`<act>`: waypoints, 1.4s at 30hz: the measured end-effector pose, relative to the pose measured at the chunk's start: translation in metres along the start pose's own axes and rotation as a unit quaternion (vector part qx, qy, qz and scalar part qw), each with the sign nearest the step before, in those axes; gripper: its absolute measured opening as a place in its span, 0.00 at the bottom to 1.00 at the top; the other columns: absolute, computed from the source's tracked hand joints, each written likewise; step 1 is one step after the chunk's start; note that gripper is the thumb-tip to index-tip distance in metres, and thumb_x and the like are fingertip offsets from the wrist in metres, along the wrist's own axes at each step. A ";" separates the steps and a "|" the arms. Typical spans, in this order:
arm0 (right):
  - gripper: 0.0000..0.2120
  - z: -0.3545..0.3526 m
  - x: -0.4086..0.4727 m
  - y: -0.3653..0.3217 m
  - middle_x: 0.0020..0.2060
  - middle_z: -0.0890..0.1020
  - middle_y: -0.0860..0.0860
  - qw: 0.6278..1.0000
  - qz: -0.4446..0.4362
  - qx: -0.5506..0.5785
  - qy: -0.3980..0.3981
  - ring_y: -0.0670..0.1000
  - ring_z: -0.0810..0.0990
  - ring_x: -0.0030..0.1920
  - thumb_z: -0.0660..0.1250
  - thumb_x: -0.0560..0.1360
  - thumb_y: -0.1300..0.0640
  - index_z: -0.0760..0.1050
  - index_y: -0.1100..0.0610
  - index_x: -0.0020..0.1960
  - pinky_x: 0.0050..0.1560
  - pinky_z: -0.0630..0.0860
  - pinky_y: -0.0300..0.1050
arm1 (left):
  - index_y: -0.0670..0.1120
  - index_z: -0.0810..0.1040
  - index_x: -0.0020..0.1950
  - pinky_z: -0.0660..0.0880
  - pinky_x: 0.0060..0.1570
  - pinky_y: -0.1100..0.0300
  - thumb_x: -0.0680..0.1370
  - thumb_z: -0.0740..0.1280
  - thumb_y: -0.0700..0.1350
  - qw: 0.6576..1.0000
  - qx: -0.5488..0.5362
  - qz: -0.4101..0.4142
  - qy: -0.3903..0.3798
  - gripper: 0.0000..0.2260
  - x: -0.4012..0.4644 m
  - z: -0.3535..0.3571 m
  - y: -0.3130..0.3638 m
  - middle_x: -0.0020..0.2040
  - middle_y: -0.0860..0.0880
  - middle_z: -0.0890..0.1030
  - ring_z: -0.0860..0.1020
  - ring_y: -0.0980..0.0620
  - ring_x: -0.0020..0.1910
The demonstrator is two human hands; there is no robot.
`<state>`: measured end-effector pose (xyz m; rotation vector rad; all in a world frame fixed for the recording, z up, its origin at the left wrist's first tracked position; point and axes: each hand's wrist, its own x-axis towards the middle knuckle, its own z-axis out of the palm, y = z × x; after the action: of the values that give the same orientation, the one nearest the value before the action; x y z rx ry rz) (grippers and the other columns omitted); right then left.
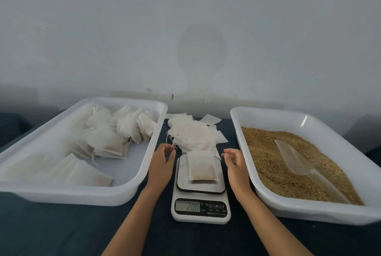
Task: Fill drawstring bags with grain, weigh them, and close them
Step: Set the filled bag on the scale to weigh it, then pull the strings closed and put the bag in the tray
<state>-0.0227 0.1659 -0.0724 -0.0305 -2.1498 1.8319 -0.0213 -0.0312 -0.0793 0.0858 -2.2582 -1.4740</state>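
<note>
1. The left hand (162,159) hovers just left of the scale's platform, fingers loosely curled and relaxed, gripping nothing; its fingertips lie near the loose strings of the empty bags but contact cannot be told.
2. The right hand (235,161) hovers just right of the platform, fingers half-bent and spread, empty and touching nothing.
3. A filled drawstring bag (201,168) lies flat on the digital kitchen scale (201,208), between the two hands and apart from both; the display seems to read 200.
4. A pile of empty drawstring bags (192,136) sits on the dark tabletop (61,231) just behind the scale.
5. The left white tray (142,173) holds filled bags (111,142) in a loose heap.
6. The right white tray (268,200) holds brown grain (268,165), with a clear plastic scoop (292,158) lying on it.
</note>
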 end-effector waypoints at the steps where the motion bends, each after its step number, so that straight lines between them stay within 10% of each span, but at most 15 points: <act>1: 0.06 0.001 0.000 0.000 0.51 0.78 0.56 1.000 -0.001 0.001 -0.002 0.50 0.76 0.53 0.59 0.79 0.64 0.72 0.59 0.54 0.47 0.69 0.32 | 0.43 0.75 0.54 0.68 0.49 0.68 0.79 0.63 0.39 1.000 0.002 0.000 -0.001 0.05 0.000 0.000 0.000 0.50 0.50 0.79 0.76 0.54 0.50; 14: 0.08 0.016 0.018 -0.007 0.49 0.79 0.47 0.990 -0.031 -0.106 -0.084 0.40 0.75 0.49 0.64 0.78 0.60 0.74 0.56 0.56 0.48 0.68 0.28 | 0.43 0.77 0.59 0.71 0.58 0.54 0.80 0.62 0.40 0.983 0.096 0.090 -0.130 0.10 0.009 0.014 0.021 0.55 0.48 0.80 0.75 0.49 0.55; 20: 0.08 0.019 0.016 -0.021 0.38 0.79 0.46 0.986 -0.040 -0.135 -0.088 0.45 0.78 0.44 0.69 0.73 0.63 0.75 0.54 0.49 0.50 0.73 0.40 | 0.45 0.80 0.54 0.72 0.54 0.58 0.77 0.67 0.47 0.969 0.144 0.129 -0.157 0.09 0.011 0.019 0.038 0.50 0.51 0.82 0.77 0.53 0.52; 26: 0.10 0.008 -0.009 -0.033 0.36 0.77 0.47 0.979 -0.058 -0.156 -0.120 0.42 0.76 0.39 0.68 0.73 0.66 0.75 0.52 0.48 0.44 0.71 0.33 | 0.47 0.80 0.47 0.65 0.42 0.72 0.75 0.69 0.45 0.957 0.150 0.166 -0.184 0.03 -0.006 0.010 0.051 0.43 0.55 0.80 0.73 0.60 0.42; 35: 0.08 -0.027 -0.034 -0.100 0.39 0.78 0.48 0.961 -0.186 -0.179 -0.100 0.42 0.76 0.41 0.66 0.74 0.69 0.77 0.57 0.44 0.42 0.71 0.30 | 0.59 0.68 0.41 0.69 0.40 0.69 0.76 0.68 0.44 0.948 0.061 0.239 -0.199 0.12 -0.023 -0.009 0.106 0.41 0.63 0.75 0.72 0.61 0.41; 42: 0.11 -0.075 -0.009 -0.137 0.39 0.79 0.48 0.958 -0.212 -0.179 -0.068 0.41 0.77 0.38 0.64 0.75 0.68 0.76 0.54 0.41 0.39 0.73 0.33 | 0.50 0.72 0.42 0.66 0.39 0.74 0.75 0.69 0.40 0.929 -0.001 0.322 -0.179 0.07 -0.010 0.027 0.157 0.39 0.59 0.76 0.73 0.64 0.41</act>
<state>0.0305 0.2115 0.0676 0.4510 -2.3286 1.2262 0.0064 0.0624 0.0473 -0.9084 -2.2221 -1.1858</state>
